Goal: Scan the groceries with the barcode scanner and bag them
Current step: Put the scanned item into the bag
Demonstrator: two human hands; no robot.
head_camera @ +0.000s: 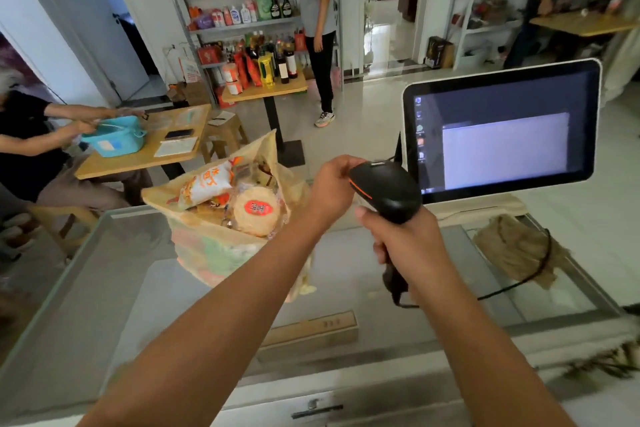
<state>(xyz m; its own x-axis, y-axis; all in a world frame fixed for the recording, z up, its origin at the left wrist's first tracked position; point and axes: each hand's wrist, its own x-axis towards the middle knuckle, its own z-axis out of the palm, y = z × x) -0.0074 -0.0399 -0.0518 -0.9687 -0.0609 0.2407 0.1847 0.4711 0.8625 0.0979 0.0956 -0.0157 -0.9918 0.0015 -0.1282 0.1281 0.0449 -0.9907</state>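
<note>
My right hand grips the handle of a black barcode scanner with an orange stripe, held upright above the glass counter. My left hand curls its fingers around the scanner's head from the left. Just left of my hands, a translucent yellowish plastic bag stands on the counter, its mouth wide. Inside it lie a round pack of rice crackers with a red label and a white-and-orange snack packet. The scanner's black cable trails off to the right.
A touchscreen monitor stands at the right rear of the counter, with a crumpled brown bag below it. A seated person with a teal basket is at a wooden table on the left. Another person stands by stocked shelves.
</note>
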